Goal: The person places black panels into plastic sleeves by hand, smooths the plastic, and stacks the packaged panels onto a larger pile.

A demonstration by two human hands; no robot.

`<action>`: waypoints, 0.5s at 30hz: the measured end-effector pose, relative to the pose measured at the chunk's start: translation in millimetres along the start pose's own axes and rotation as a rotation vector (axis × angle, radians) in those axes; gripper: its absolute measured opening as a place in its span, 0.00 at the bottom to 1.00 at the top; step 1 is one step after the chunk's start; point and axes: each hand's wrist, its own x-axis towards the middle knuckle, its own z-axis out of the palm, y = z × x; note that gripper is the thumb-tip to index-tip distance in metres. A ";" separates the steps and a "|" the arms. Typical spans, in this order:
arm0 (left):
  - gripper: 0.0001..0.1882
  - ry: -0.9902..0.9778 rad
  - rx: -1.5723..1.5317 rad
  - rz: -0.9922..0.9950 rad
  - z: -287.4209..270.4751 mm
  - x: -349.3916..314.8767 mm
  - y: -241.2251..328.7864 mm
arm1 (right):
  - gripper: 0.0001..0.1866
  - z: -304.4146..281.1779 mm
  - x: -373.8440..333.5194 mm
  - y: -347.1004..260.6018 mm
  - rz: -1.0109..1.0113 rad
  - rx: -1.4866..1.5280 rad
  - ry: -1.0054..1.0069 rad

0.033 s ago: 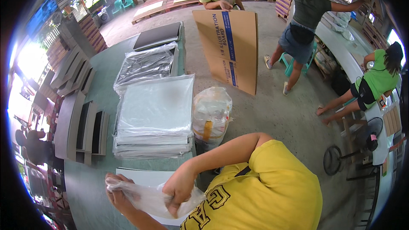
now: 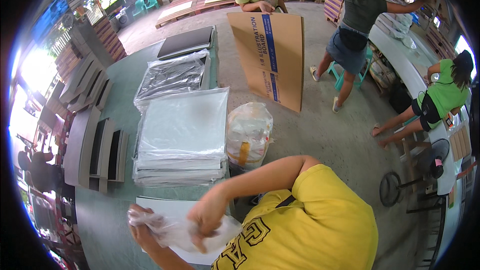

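My left hand (image 2: pixel 142 230) is closed on one end of a crumpled clear plastic bag (image 2: pixel 172 231), near the front of the green table. My right hand (image 2: pixel 206 217) is over the bag's other end. One of its fingers points down and the rest look curled, but blur hides whether they grip the film. Under the bag lies a sheet of white board (image 2: pixel 192 256), partly covered by the film and my hands. Just beyond it stands a stack of plastic-wrapped boards (image 2: pixel 182 125).
The green table (image 2: pixel 117 90) also bears a dark wrapped stack (image 2: pixel 172 75) and leaning grey boards (image 2: pixel 82 145). A stuffed plastic sack (image 2: pixel 250 132) stands beside the table. Ahead, a person holds a large cardboard sheet (image 2: pixel 272 60). Two other people are at the right-hand bench (image 2: pixel 415 60).
My right hand has moved slightly left and upward over the bag, its fingers now blurred. The left hand has shifted a little to the right, and the film between them is more bunched.
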 end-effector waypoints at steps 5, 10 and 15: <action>0.15 -0.119 -0.686 -0.119 -28.1 -32.6 -42.4 | 0.17 -30.7 -1.7 17.2 -0.311 0.715 0.078; 0.23 -0.155 -0.541 -0.240 -38.7 -59.3 37.2 | 0.21 -36.7 23.6 31.8 0.328 -0.963 -0.062; 0.28 -0.924 0.745 -0.298 -60.2 -64.2 1.8 | 0.12 -71.6 81.7 54.0 0.576 -1.307 0.119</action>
